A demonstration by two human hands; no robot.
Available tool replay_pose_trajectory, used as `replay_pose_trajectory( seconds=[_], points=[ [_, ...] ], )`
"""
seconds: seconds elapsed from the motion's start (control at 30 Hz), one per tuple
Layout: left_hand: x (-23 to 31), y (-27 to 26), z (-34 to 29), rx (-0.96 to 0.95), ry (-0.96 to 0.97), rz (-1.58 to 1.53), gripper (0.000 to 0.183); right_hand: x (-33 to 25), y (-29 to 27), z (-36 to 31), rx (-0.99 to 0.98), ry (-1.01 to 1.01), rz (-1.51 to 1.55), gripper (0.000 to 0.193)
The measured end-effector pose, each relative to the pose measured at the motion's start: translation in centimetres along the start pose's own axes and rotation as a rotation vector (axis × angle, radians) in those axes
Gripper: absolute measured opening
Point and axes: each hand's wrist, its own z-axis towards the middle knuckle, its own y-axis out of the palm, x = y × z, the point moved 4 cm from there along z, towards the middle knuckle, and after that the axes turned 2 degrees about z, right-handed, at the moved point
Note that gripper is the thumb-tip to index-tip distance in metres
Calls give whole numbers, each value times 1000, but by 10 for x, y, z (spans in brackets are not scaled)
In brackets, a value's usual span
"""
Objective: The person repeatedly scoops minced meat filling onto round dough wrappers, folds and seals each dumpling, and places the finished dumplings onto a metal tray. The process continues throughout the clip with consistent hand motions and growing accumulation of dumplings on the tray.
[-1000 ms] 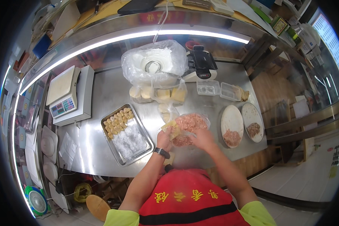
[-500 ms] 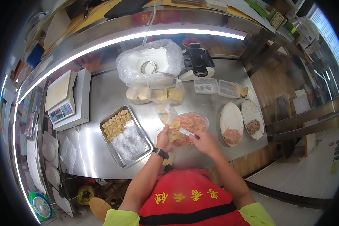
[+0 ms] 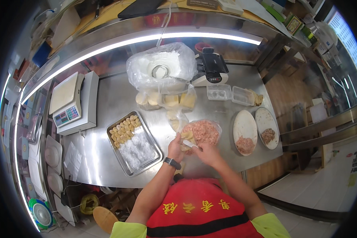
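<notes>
My left hand [image 3: 175, 148], with a dark watch on the wrist, holds a thin yellow dumpling wrapper [image 3: 188, 136] that looks partly folded. In my right hand [image 3: 207, 154] is a small spatula with a white blade [image 3: 190, 144], its tip against the wrapper. Whether filling lies in the wrapper, I cannot tell. Just beyond both hands sits a mound of pink minced meat [image 3: 204, 131] on plastic film. A metal tray [image 3: 147, 166] to the left carries rows of folded wontons [image 3: 124, 130] and white flour on its bottom.
A kitchen scale [image 3: 67, 113] stands far left. Behind the mince are bagged wrappers [image 3: 171, 100] and a plastic-lined tub of flour [image 3: 137, 73] with a sieve [image 3: 160, 71]. Two oval plates [image 3: 242, 123] with meat and clear plastic boxes [image 3: 219, 92] are to the right.
My right hand has moved left and slightly nearer, bringing the spatula from over the mince to the wrapper. The wrapper looks more gathered in my left hand.
</notes>
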Motion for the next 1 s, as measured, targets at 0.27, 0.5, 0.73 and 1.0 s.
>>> replay_pose_trajectory(
  seconds=[0.27,0.5,0.73,1.0],
  points=[
    [13,20,-22,81,35,-13,42,-9,0,-6,4,50,-9,40],
    [0,16,-19,4,76,265,46,-10,10,-5,-7,59,-114,41],
    [21,4,-28,-218,186,573,26,-4,-20,0,-121,-54,97,37],
    [30,36,-39,-249,464,1370,22,-27,-21,-1,-309,66,-105,44]
  ],
)
